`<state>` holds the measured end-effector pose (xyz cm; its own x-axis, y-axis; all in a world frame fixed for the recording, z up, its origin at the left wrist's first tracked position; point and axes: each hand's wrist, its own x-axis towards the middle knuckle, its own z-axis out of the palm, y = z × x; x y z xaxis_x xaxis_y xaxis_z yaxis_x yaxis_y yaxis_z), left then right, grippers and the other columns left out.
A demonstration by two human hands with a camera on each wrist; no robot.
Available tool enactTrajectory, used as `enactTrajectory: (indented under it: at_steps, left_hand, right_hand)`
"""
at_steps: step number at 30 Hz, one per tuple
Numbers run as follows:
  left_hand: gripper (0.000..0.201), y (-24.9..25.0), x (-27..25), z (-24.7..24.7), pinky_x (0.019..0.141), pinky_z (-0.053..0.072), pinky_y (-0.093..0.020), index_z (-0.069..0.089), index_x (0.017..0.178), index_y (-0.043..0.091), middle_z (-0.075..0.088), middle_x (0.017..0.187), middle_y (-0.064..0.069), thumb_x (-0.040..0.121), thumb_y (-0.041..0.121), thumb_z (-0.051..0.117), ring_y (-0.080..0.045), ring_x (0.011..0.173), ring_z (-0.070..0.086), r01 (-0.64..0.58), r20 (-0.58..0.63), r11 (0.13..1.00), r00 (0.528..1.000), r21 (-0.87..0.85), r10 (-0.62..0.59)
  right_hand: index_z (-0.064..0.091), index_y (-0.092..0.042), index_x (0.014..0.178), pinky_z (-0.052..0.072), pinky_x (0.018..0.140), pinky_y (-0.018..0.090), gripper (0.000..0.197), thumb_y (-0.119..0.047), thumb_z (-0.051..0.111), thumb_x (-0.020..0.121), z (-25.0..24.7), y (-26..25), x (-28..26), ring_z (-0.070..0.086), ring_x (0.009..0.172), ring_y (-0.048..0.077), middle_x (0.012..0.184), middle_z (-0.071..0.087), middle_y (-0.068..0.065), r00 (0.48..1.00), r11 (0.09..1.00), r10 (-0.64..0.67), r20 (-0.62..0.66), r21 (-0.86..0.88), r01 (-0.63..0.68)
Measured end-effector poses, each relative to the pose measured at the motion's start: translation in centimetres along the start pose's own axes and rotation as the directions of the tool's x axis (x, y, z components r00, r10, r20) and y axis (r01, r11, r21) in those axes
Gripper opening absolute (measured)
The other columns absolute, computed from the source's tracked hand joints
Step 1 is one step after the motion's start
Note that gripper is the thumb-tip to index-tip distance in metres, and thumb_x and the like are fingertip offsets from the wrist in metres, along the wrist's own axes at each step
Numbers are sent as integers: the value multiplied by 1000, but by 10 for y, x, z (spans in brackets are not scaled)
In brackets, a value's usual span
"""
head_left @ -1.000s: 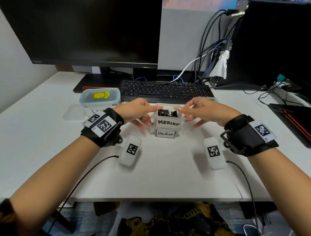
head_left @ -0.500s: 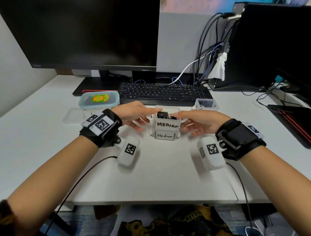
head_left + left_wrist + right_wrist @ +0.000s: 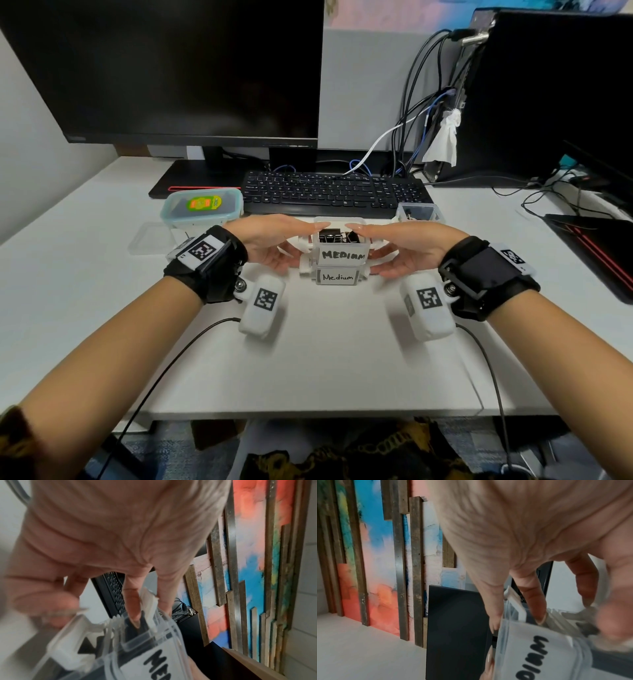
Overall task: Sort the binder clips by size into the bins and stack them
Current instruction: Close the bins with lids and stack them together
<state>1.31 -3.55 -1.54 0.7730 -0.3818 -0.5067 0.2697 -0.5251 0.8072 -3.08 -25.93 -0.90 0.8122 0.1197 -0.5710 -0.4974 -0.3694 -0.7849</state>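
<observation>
white desk, open toward near edge, left hand, right hand, straight fingers touching stacked bins

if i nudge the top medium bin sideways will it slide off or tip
Probably stiff: the top bin is clear, hard-looking plastic. It likely feels weighty for its size, since black binder clips reach near its rim. Perched on the lower bin, it may tip or slide if pushed high.
</observation>
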Motion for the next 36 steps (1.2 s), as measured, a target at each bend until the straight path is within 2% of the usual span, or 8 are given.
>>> enactTrajectory:
  at_steps: [6,13,17,22,24,28,33,36]
  left_hand:
    - [56,7,-4,1,70,52,-31,68,112,3,66,93,-17,87,52,60,-26,82,59,-69,-62,989,995,127,77]
    - [48,15,-8,7,69,60,-35,70,104,-7,73,91,-24,90,39,63,-37,84,71,-115,-116,983,984,141,132]
    - [45,16,-5,11,68,61,-33,68,104,-11,73,89,-26,90,32,65,-30,74,71,-119,-154,988,979,100,134]
    - [45,16,-4,13,67,61,-32,66,104,-12,72,89,-27,92,31,64,-35,85,72,-126,-182,987,973,103,144]
    - [45,15,-4,11,65,61,-31,67,103,-11,73,88,-25,92,33,63,-29,74,72,-133,-189,985,970,112,153]
    - [48,12,-5,6,74,60,-37,69,102,-5,75,89,-19,91,40,61,-27,78,73,-142,-179,980,970,137,165]
    - [47,12,-8,7,68,55,-31,70,96,0,76,91,-13,93,45,57,-28,85,74,-129,-182,977,970,172,160]
    - [42,12,-8,9,63,53,-26,70,91,4,76,90,-11,94,44,56,-26,82,74,-136,-195,975,966,176,170]
  right_hand:
    - [65,-15,123,49,50,19,64,-58,70,76,-3,0,6,57,65,11,86,66,4,997,998,-34,-66,-56,31]
    - [61,-12,70,54,59,26,38,-47,70,84,6,-1,4,68,71,17,84,74,10,913,941,-279,-296,-274,199]
    - [52,-12,66,48,50,21,35,-33,68,89,15,-6,7,70,62,16,75,74,11,872,927,-319,-371,-313,206]
    - [46,-15,60,58,81,43,36,-29,63,88,24,-2,12,73,80,26,71,75,9,804,880,-384,-453,-443,171]
    - [52,-14,58,58,69,37,40,-35,61,90,23,0,8,73,78,21,74,76,7,811,884,-392,-434,-423,201]
    - [65,-12,75,46,59,23,39,-45,58,93,1,1,-3,71,68,10,79,76,6,897,936,-292,-333,-293,196]
    - [66,-20,100,49,84,37,13,-20,62,88,-47,-6,9,60,106,26,111,66,5,606,721,-529,-594,-691,-47]
    - [41,-20,143,39,104,46,62,-15,66,86,-72,0,26,39,132,33,142,43,13,792,556,-412,-450,-813,-173]
